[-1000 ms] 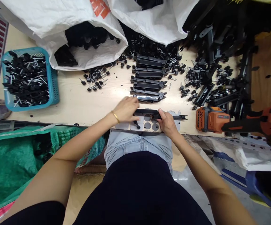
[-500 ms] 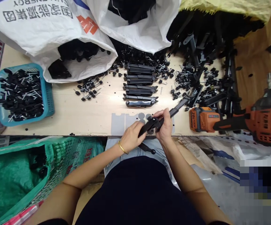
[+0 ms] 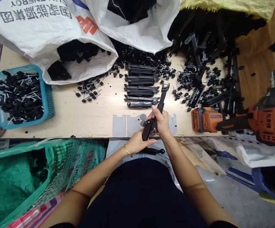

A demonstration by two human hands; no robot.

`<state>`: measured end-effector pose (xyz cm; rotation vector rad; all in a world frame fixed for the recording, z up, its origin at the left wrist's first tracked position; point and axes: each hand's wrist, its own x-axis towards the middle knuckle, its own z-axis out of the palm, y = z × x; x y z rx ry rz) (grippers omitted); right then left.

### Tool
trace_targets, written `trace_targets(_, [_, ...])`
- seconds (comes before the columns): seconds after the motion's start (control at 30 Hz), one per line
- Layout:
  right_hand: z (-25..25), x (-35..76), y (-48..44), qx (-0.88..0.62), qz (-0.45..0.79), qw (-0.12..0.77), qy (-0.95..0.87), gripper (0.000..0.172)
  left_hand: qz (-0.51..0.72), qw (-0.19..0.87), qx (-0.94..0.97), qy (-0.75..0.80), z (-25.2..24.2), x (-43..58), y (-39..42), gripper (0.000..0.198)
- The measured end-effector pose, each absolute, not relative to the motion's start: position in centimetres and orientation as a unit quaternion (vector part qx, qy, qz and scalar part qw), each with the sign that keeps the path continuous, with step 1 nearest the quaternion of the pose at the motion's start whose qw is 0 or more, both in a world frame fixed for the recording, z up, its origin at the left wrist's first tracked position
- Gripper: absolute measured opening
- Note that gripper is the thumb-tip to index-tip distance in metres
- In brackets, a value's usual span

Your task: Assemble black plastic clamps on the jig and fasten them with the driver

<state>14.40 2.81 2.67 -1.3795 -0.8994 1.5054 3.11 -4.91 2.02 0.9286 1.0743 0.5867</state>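
A black plastic jointed arm is held over the bench's front edge, its forked end pointing away from me. My right hand is closed around its middle, thumb along the top. At the near end, my left hand grips the thick black section, with the thumb stretched out to the right. Below it a black rod with a ball-like tip shows over my lap; whether it joins the held arm I cannot tell. Just beyond my hands lies a row of folded black arms, stacked side by side.
Loose black knobs with metal pins lie scattered; more fill a blue basket at left. White sacks line the back. An orange cordless power tool rests at right. Grey flat patches mark the bench front. A green sack hangs lower left.
The held arm has swung from pointing right to pointing nearly straight away from me. My right hand turned with it, and the left thumb now sticks out.
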Motion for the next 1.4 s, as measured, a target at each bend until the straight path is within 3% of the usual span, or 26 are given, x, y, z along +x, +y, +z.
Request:
trace_targets(0.1, [3.0, 14.1, 1.9, -0.570, 0.593, 0.433, -0.370, 0.048, 0.306, 0.772, 0.347, 0.436, 1.7, 2.8, -4.9, 0.069])
trace_targets(0.33, [4.0, 12.9, 0.1, -0.580, 0.572, 0.473, -0.336, 0.043, 0.388, 0.786, 0.271, 0.399, 2.7, 1.9, -4.7, 0.089])
trace_targets(0.5, [4.2, 12.7, 0.2, -0.591, 0.541, 0.484, -0.351, 0.043, 0.364, 0.761, 0.324, 0.428, 2.6, 1.5, -4.2, 0.080])
trace_targets(0.73, [4.2, 12.6, 0.4, -0.596, 0.536, 0.488, -0.345, 0.047, 0.356, 0.742, 0.341, 0.454, 2.7, 1.9, -4.0, 0.090])
trace_targets(0.9, [4.0, 13.0, 1.4, -0.577, 0.565, 0.439, -0.394, 0.048, 0.365, 0.748, 0.316, 0.456, 2.5, 2.6, -4.2, 0.093])
trace_targets(1.13, [3.5, 11.8, 0.4, -0.576, 0.473, 0.539, -0.393, 0.041, 0.393, 0.728, 0.315, 0.466, 2.2, 2.0, -3.4, 0.072])
trace_targets(1.4, [3.5, 12.2, 1.4, -0.569, 0.516, 0.512, -0.383, 0.042, 0.374, 0.737, 0.323, 0.461, 2.1, 1.4, -2.8, 0.081])
